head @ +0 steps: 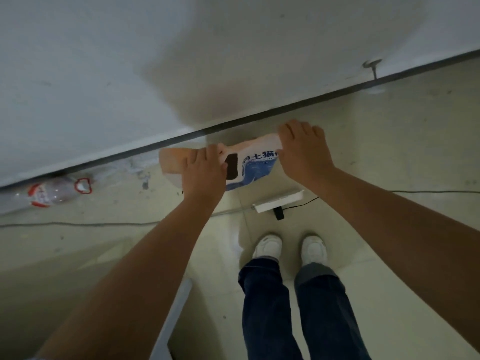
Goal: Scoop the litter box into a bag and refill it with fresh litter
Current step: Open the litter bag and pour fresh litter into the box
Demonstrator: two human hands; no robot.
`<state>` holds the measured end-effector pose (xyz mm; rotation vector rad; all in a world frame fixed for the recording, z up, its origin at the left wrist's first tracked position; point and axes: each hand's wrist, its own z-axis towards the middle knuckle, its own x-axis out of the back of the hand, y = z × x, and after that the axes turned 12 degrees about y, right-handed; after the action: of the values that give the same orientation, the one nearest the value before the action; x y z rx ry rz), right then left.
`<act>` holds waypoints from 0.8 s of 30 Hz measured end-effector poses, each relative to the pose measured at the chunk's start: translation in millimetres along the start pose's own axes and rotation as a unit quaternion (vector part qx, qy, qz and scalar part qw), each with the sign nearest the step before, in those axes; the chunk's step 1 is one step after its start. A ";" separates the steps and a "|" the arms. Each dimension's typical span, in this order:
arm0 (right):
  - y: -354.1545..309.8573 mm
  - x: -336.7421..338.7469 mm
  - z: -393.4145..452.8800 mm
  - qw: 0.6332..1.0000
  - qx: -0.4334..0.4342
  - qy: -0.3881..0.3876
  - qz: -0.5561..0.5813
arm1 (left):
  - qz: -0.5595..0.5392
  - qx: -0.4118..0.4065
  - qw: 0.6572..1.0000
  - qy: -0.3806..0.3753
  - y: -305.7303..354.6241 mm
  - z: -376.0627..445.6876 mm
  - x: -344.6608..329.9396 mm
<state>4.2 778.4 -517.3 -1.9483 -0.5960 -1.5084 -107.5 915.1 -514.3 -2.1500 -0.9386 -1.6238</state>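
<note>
At nine o'clock from my hands, a clear plastic bottle (52,194) with a red and white label lies on its side on the floor (389,141), against the foot of the white wall (130,61). A thin grey cable (78,224) runs along the floor just below it.

My left hand (205,172) grips the litter bag (255,167) near its peach-coloured upper left corner, fingers curled over the top edge. The bag is held up off the floor in front of me, at twelve o'clock from my shoes (291,249), its blue and white printed face turned toward me. My right hand (302,149) holds the bag's upper right corner, fingers bent over the edge and thumb side against the print.

Below the bag, at about six o'clock from it, a small white flat piece (279,201) lies on the floor with a black cord (298,205) touching it. My legs in dark jeans (298,307) stand beneath. At lower left, a pale edge (171,320) shows, too cut off to identify.
</note>
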 end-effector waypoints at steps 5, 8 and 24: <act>-2.2 5.9 -25.5 0.997 -0.037 -0.019 0.065 | -0.004 -0.075 0.997 0.017 6.9 -18.6 9.6; -1.4 24.6 -48.3 0.992 -0.080 -0.009 0.095 | 0.041 -0.165 0.986 -0.004 27.8 -30.9 27.3; 135.1 143.8 -334.1 0.849 -0.522 0.046 0.076 | 0.192 -0.583 0.788 -0.035 313.3 -189.0 66.0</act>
<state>-102.5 448.1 -344.0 -2.5391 0.5789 -2.0152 -35.6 592.7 -343.6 -2.7826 0.7753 -2.1408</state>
